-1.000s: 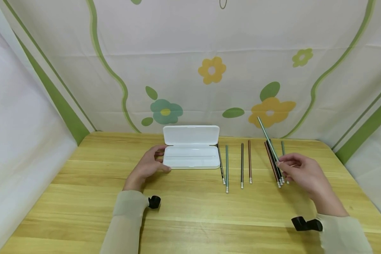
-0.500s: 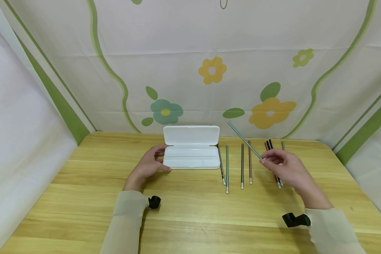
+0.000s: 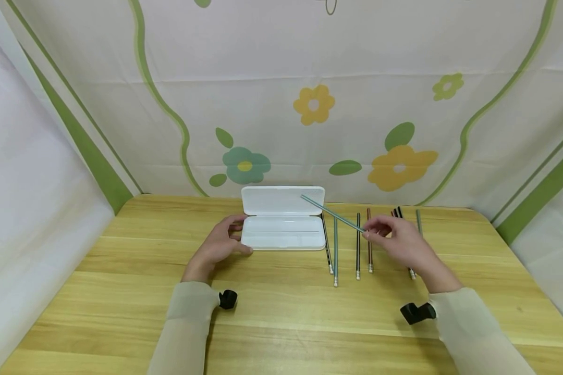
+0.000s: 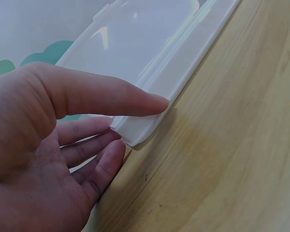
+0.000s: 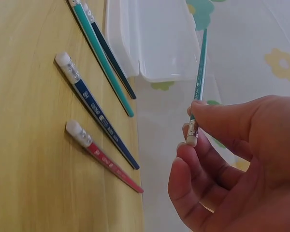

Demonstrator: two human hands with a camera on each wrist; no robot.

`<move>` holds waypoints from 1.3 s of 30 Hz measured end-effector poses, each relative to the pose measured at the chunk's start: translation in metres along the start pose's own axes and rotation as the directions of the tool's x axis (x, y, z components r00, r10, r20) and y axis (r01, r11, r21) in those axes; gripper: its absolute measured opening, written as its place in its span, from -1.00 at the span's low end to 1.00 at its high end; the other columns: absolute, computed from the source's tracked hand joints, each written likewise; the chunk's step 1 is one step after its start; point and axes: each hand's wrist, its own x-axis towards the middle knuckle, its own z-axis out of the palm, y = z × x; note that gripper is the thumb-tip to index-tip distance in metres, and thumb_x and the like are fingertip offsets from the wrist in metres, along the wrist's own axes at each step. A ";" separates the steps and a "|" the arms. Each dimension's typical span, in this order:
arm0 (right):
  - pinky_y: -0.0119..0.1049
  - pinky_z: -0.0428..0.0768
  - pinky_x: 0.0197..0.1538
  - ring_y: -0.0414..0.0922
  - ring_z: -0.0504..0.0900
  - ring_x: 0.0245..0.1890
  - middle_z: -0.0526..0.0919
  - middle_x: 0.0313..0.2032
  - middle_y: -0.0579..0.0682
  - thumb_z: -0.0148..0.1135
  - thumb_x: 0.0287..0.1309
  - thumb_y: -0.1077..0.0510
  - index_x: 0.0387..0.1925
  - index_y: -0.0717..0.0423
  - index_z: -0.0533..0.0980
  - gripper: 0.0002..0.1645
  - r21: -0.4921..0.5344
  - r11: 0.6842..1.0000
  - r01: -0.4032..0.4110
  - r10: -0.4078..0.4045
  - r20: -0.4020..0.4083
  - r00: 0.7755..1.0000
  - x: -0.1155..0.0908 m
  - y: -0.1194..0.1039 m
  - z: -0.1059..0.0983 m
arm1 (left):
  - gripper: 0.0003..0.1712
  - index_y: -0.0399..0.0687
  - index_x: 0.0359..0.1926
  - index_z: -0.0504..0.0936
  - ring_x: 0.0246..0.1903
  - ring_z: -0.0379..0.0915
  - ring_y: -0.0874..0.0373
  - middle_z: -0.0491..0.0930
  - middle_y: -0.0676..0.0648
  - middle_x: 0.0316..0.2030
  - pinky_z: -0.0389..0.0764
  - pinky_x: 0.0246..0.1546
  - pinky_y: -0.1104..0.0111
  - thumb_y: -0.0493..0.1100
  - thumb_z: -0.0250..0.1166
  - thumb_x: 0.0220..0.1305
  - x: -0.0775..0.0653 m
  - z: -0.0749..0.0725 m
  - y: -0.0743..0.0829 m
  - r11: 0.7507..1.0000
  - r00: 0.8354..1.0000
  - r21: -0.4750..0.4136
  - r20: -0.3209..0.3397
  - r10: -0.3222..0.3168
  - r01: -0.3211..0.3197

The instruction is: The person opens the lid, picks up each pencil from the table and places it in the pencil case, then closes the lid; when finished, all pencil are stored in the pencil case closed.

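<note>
A white pencil case (image 3: 283, 242) stands on the table with its lid raised and no pencils in its tray. My left hand (image 3: 219, 240) holds its left end, thumb along the front wall (image 4: 159, 92) and fingers against the side. Between thumb and fingertips my right hand (image 3: 399, 242) pinches a green pencil (image 5: 200, 72) near its white eraser. The pencil is lifted and slants left, its far end overlapping the raised lid in the head view. Beneath and around it lie a black pencil (image 3: 358, 245) and a red pencil (image 5: 106, 159).
Close to the case's right side are another green pencil (image 3: 335, 255) and a dark pencil (image 3: 327, 247). Several more pencils (image 3: 399, 210), partly hidden behind the right hand, lie farther right, with a green one (image 3: 419, 221) beside them. A flowered cloth (image 3: 272, 120) hangs behind the wooden table (image 3: 281, 323).
My right hand has carried the green pencil leftward from the right-hand group towards the case, tilting it flatter. The left hand and the case have stayed in place.
</note>
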 end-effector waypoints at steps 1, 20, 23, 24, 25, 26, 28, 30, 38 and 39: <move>-0.26 0.52 -0.16 -0.09 0.60 -0.16 0.74 -0.18 -0.02 0.35 0.49 0.07 0.02 0.05 0.71 -0.80 -0.003 1.000 0.010 -0.009 0.007 1.000 0.002 -0.001 0.001 | 0.08 -0.18 0.60 0.30 0.24 0.54 -0.22 0.44 -0.33 0.39 0.60 0.23 0.16 -0.45 0.54 0.04 0.000 0.000 0.000 1.000 1.000 0.000 0.000 0.000 0.000; -0.22 0.51 -0.16 -0.06 0.55 -0.21 0.74 -0.19 0.03 0.34 0.46 0.18 -0.06 0.09 0.74 -0.87 0.020 0.998 0.057 -0.059 0.095 0.994 0.050 -0.024 0.041 | 0.09 -0.19 0.59 0.31 0.26 0.50 -0.22 0.43 -0.33 0.40 0.58 0.31 0.06 -0.44 0.56 0.02 -0.001 0.001 0.000 1.000 1.000 0.016 -0.011 -0.005 0.005; -0.22 0.52 -0.14 -0.05 0.55 -0.20 0.73 -0.18 0.05 0.35 0.45 0.18 -0.06 0.11 0.74 -0.86 0.049 0.998 0.044 -0.050 0.114 0.992 0.056 -0.025 0.047 | 0.09 -0.19 0.60 0.30 0.27 0.49 -0.22 0.42 -0.34 0.40 0.57 0.31 0.06 -0.44 0.56 0.03 -0.001 0.001 0.000 1.000 1.000 0.014 -0.009 -0.002 0.003; -0.21 0.52 -0.13 -0.05 0.55 -0.20 0.73 -0.17 0.05 0.35 0.46 0.19 -0.05 0.12 0.73 -0.86 0.058 0.997 0.043 -0.050 0.122 0.991 0.057 -0.025 0.049 | 0.09 -0.19 0.60 0.30 0.27 0.48 -0.22 0.42 -0.33 0.40 0.57 0.32 0.05 -0.44 0.56 0.03 -0.001 0.001 0.000 1.000 1.000 0.014 -0.008 -0.003 0.003; -0.21 0.52 -0.12 -0.05 0.55 -0.19 0.72 -0.17 0.05 0.35 0.45 0.19 -0.06 0.11 0.73 -0.86 0.064 0.997 0.041 -0.049 0.124 0.991 0.059 -0.025 0.051 | 0.09 -0.18 0.60 0.30 0.28 0.48 -0.22 0.42 -0.33 0.40 0.56 0.32 0.05 -0.44 0.56 0.03 -0.001 0.001 0.000 1.000 1.000 0.015 -0.008 -0.004 0.004; -0.22 0.52 -0.12 -0.06 0.55 -0.19 0.72 -0.18 0.05 0.35 0.45 0.19 -0.06 0.11 0.73 -0.87 0.069 0.997 0.043 -0.052 0.126 0.991 0.061 -0.025 0.053 | 0.09 -0.18 0.60 0.30 0.28 0.47 -0.21 0.42 -0.33 0.41 0.56 0.32 0.06 -0.44 0.56 0.03 -0.001 0.001 0.000 1.000 1.000 0.017 -0.009 -0.004 0.004; -0.23 0.52 -0.11 -0.06 0.55 -0.20 0.72 -0.19 0.05 0.35 0.45 0.18 -0.08 0.11 0.74 -0.87 0.079 0.996 0.046 -0.056 0.126 0.990 0.064 -0.026 0.057 | 0.09 -0.17 0.60 0.31 0.27 0.47 -0.21 0.42 -0.32 0.40 0.55 0.33 0.06 -0.43 0.56 0.03 -0.001 0.001 0.001 1.000 1.000 0.020 -0.011 -0.006 0.006; -0.24 0.52 -0.11 -0.07 0.55 -0.20 0.72 -0.20 0.04 0.36 0.44 0.18 -0.10 0.11 0.74 -0.88 0.086 0.995 0.046 -0.057 0.125 0.990 0.066 -0.028 0.060 | 0.09 -0.16 0.60 0.31 0.27 0.47 -0.20 0.42 -0.31 0.41 0.55 0.32 0.09 -0.43 0.56 0.03 -0.001 0.002 0.001 1.000 1.000 0.023 -0.009 -0.006 0.007; -0.24 0.51 -0.14 -0.07 0.54 -0.23 0.70 -0.22 0.04 0.37 0.43 0.19 -0.12 0.10 0.75 -0.90 0.098 0.995 0.032 -0.045 0.137 0.990 0.074 -0.032 0.069 | 0.08 -0.17 0.59 0.31 0.25 0.49 -0.20 0.42 -0.32 0.40 0.58 0.28 0.11 -0.44 0.56 0.04 0.002 0.002 -0.002 1.000 1.000 0.018 -0.003 0.005 -0.005; -0.24 0.51 -0.14 -0.07 0.54 -0.23 0.70 -0.22 0.04 0.37 0.43 0.19 -0.12 0.10 0.75 -0.90 0.100 0.995 0.029 -0.043 0.138 0.990 0.075 -0.032 0.071 | 0.08 -0.17 0.59 0.31 0.25 0.49 -0.20 0.42 -0.32 0.40 0.58 0.28 0.10 -0.44 0.56 0.04 0.002 0.002 -0.002 1.000 1.000 0.017 -0.006 0.004 -0.004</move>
